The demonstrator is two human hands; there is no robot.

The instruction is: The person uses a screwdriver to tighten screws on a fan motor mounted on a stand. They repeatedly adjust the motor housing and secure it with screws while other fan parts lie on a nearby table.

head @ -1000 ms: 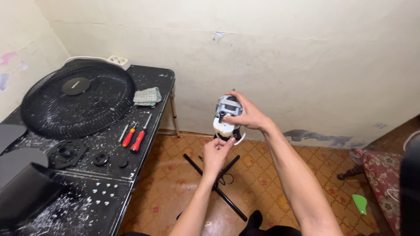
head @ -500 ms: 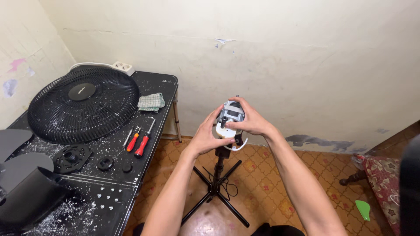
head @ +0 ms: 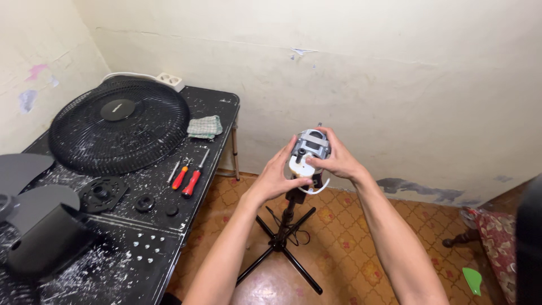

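Both my hands hold a grey and white fan motor unit [head: 309, 148] that sits on top of a black stand pole [head: 285, 220] with crossed feet on the tiled floor. My left hand [head: 276, 178] cups the motor from the left and below, thumb on its white base. From the right, my right hand [head: 336, 160] wraps around it, fingers over its top and side. A thin shaft sticks up from the motor.
A black paint-spattered table [head: 186, 220] stands at the left with a round fan grille [head: 119, 131], two red screwdrivers [head: 187, 179], a folded cloth [head: 205, 126], black round parts [head: 103, 192], small screws, grey fan blades [head: 25, 186] and a white power strip [head: 169, 79]. Wall close behind.
My left hand rose from below the motor to grip its left side. The view shifted so the stand's pole and feet now show under the motor.
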